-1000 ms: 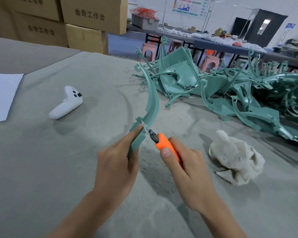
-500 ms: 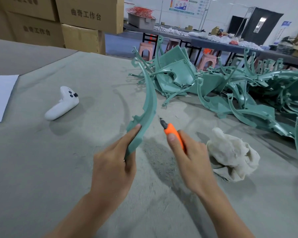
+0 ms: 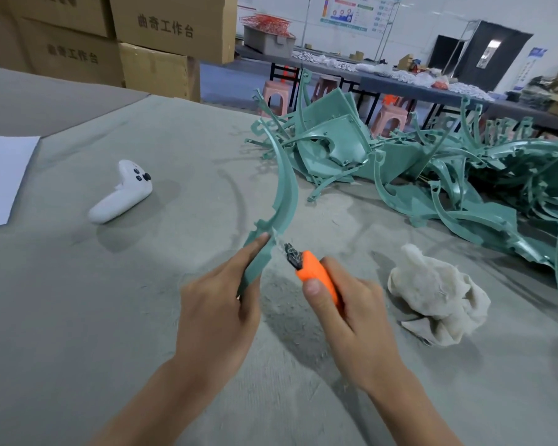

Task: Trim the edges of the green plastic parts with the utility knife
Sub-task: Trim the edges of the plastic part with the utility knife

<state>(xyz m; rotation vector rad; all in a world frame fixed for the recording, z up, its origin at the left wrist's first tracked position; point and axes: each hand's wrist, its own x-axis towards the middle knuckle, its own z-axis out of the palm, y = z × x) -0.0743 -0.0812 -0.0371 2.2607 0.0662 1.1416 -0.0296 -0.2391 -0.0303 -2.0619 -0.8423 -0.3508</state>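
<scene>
Green curved part stands gripped in the left hand; the right hand clutches the orange utility knife, blade at its edge (a big pile, probably untrimmed, waits behind).

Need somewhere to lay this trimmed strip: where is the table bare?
Bare cloth lies between the white controller and the left hand, and on the near side of the paper sheet. The right is crowded: crumpled rag, then the pile of green parts.

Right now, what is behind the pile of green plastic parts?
Behind the pile stand pink stools and a long dark table. The pile hides the stools' lower legs and anything lying low there.
</scene>
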